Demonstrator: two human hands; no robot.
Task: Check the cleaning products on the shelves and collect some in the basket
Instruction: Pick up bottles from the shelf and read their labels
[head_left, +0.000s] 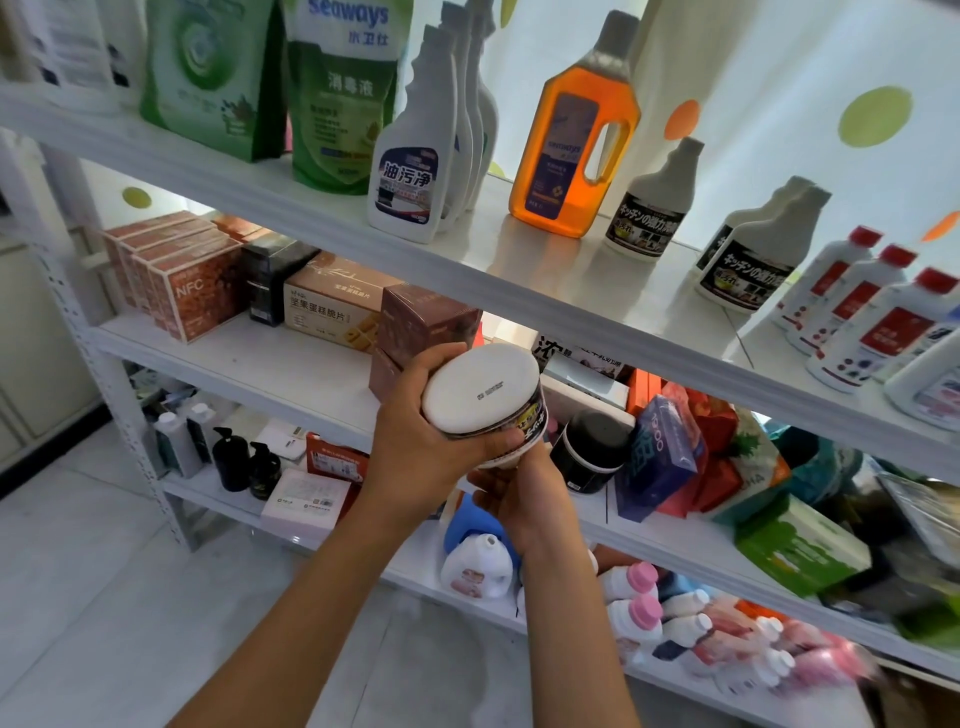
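- Left hand (415, 436) gripped the white-lidded tub (483, 395) from its left; right hand (519, 493) clasped it from beneath.
- Tub was held in front of the white shelving (519, 280).
- Black jar (592, 447) stood just right of the tub; brown boxes (421, 322) directly behind it.

Both hands hold a tub (483, 395) in front of the shelves (519, 280). Bottles (415, 171) stand on the top shelf. Boxes (332, 306) sit one shelf below, to the left.
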